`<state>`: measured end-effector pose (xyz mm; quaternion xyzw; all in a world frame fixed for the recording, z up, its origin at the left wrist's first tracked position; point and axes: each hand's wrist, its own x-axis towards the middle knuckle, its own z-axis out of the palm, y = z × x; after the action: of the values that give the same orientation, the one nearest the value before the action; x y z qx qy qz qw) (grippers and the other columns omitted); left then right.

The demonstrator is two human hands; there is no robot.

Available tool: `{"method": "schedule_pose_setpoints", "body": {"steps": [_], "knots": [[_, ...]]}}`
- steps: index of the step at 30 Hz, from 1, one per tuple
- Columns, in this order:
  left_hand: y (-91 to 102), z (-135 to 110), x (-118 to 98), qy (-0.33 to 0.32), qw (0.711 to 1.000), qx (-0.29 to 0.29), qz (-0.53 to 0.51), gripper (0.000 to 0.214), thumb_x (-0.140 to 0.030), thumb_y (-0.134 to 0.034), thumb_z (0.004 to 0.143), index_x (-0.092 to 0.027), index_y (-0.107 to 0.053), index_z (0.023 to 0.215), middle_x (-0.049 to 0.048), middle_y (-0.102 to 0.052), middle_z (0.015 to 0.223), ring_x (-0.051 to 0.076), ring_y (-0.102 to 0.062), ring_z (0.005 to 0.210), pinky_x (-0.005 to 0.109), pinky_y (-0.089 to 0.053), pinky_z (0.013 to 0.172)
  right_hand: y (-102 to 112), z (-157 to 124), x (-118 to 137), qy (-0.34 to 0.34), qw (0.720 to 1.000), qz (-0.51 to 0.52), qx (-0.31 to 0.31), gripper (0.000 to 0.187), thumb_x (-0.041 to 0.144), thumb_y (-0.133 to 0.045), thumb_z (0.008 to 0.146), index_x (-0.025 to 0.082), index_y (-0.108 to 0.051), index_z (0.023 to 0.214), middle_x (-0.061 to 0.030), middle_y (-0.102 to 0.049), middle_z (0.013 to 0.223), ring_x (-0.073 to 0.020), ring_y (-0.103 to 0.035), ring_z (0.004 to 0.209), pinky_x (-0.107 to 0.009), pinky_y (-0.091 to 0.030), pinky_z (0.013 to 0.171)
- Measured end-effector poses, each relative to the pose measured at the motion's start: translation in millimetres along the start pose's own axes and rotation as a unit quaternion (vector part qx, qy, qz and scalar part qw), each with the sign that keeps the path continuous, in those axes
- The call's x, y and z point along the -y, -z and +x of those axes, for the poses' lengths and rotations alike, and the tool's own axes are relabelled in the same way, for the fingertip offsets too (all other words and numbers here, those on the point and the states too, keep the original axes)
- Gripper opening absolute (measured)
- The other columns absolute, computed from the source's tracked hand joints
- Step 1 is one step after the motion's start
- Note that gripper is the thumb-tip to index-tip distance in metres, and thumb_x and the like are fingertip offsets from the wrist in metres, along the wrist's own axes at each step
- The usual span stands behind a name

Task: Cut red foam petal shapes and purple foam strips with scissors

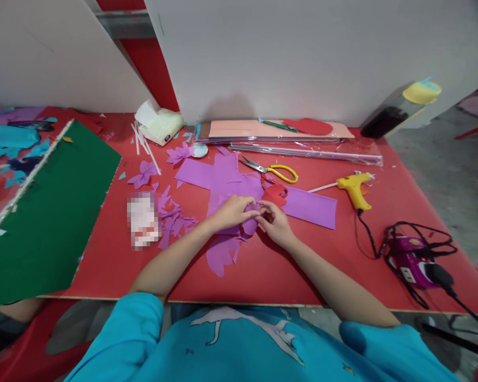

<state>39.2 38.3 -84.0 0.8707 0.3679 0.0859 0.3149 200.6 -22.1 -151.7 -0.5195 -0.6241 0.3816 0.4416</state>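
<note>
My left hand (236, 210) and my right hand (274, 221) meet over the middle of the red table, fingers pinched on a small purple petal-shaped piece (250, 225); whether it is felt or paper I cannot tell. Beneath and behind them spread purple sheets (310, 207). A red cut-out piece (274, 195) lies just beyond my right fingers. Scissors with yellow handles (269, 170) rest behind the hands, blades partly apart. Purple scraps (175, 220) are heaped left of my left hand, and a cut purple piece (222, 255) lies nearer to me. Two purple flower shapes (143, 174) sit further left.
A yellow glue gun (354, 188) lies at right, its cable running to a purple power block (412, 262). A bottle (402, 109) stands at the back right. Tissues (161, 126) and wrapped sheets (242, 130) line the back. A green board (59, 212) rises at left.
</note>
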Motion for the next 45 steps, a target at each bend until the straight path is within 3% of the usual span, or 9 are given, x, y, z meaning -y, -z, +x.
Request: {"method": "schedule_pose_setpoints", "body": {"steps": [7, 10, 15, 19, 23, 31, 38, 43, 45], "knots": [[12.1, -29, -20, 0.024, 0.994, -0.001, 0.11, 0.03, -0.036, -0.049, 0.085, -0.013, -0.051, 0.105, 0.0095, -0.065, 0.092, 0.023, -0.061, 0.083, 0.03, -0.042, 0.067, 0, 0, 6, 0.005, 0.998, -0.057, -0.011, 0.016, 0.029, -0.047, 0.082, 0.02, -0.054, 0.071, -0.0045, -0.059, 0.071, -0.0185, -0.055, 0.067, -0.034, -0.046, 0.066], [11.8, -55, -35, -0.006, 0.988, 0.082, 0.131, 0.023, -0.033, -0.047, 0.086, -0.014, -0.056, 0.096, 0.0096, -0.065, 0.089, 0.024, -0.061, 0.084, 0.032, -0.045, 0.069, 3, 1, 9, 0.017, 0.999, -0.018, 0.021, 0.024, 0.035, -0.042, 0.086, 0.021, -0.053, 0.071, -0.0056, -0.059, 0.077, -0.0187, -0.056, 0.075, -0.036, -0.047, 0.072], [-31.4, -83, -28, -0.141, 0.977, 0.108, 0.121, 0.046, -0.036, -0.051, 0.083, -0.009, -0.048, 0.12, 0.0174, -0.046, 0.132, 0.028, -0.043, 0.121, 0.037, -0.035, 0.1, 1, 7, 13, -0.002, 0.98, 0.145, 0.137, 0.032, 0.044, -0.038, 0.088, 0.02, -0.058, 0.086, -0.0095, -0.059, 0.104, -0.0195, -0.061, 0.088, -0.038, -0.049, 0.078], [-66.5, -85, -9, -0.121, 0.975, 0.093, 0.161, 0.064, -0.046, -0.046, 0.084, -0.01, -0.033, 0.135, 0.0207, -0.033, 0.141, 0.035, -0.035, 0.126, 0.047, -0.031, 0.101, -6, 12, 20, 0.036, 0.977, 0.074, 0.194, 0.036, 0.046, -0.038, 0.088, 0.02, -0.062, 0.085, -0.0091, -0.064, 0.103, -0.0209, -0.057, 0.1, -0.041, -0.041, 0.091], [-70.5, -81, -1, -0.084, 0.976, 0.103, 0.172, 0.063, -0.048, -0.035, 0.087, -0.015, -0.025, 0.139, 0.0194, -0.032, 0.141, 0.033, -0.044, 0.12, 0.045, -0.041, 0.089, -12, 13, 25, 0.012, 0.973, 0.047, 0.227, 0.034, 0.043, -0.038, 0.088, 0.02, -0.063, 0.089, -0.0065, -0.066, 0.093, -0.0194, -0.06, 0.088, -0.038, -0.045, 0.083], [-49.8, -82, 23, -0.069, 0.977, 0.049, 0.197, 0.062, -0.046, -0.033, 0.089, -0.011, -0.025, 0.139, 0.014, -0.025, 0.146, 0.025, -0.018, 0.136, 0.043, -0.016, 0.111, 6, 37, 9, -0.019, 0.989, 0.147, -0.007, 0.031, 0.045, -0.04, 0.086, 0.021, -0.059, 0.085, -0.0074, -0.067, 0.088, -0.02, -0.062, 0.079, -0.036, -0.049, 0.07], [-41.6, -72, 30, 0.012, 0.984, -0.02, 0.178, 0.054, -0.036, -0.034, 0.09, -0.011, -0.028, 0.138, 0.0146, -0.023, 0.147, 0.026, -0.012, 0.138, 0.048, -0.016, 0.11, 43, 66, -11, 0.016, 0.973, 0.102, -0.209, 0.037, 0.053, -0.033, 0.085, 0.022, -0.053, 0.087, -0.0081, -0.063, 0.092, -0.0207, -0.061, 0.087, -0.035, -0.05, 0.069], [-28.9, -73, 33, 0.002, 0.976, -0.162, 0.149, 0.04, -0.029, -0.037, 0.089, -0.012, -0.045, 0.124, 0.0163, -0.042, 0.136, 0.025, -0.029, 0.132, 0.046, -0.024, 0.107, 49, 52, -6, -0.027, 0.944, -0.063, -0.323, 0.036, 0.052, -0.039, 0.083, 0.02, -0.051, 0.076, -0.0112, -0.055, 0.101, -0.0233, -0.054, 0.097, -0.039, -0.047, 0.077], [-20.7, -78, 36, 0.037, 0.971, -0.19, 0.142, 0.03, -0.029, -0.039, 0.089, -0.014, -0.054, 0.11, 0.0137, -0.055, 0.118, 0.024, -0.045, 0.116, 0.042, -0.034, 0.1, 45, 41, 2, -0.019, 0.952, -0.105, -0.287, 0.035, 0.051, -0.038, 0.084, 0.02, -0.051, 0.074, -0.0101, -0.054, 0.098, -0.0217, -0.054, 0.091, -0.037, -0.047, 0.075]]}}
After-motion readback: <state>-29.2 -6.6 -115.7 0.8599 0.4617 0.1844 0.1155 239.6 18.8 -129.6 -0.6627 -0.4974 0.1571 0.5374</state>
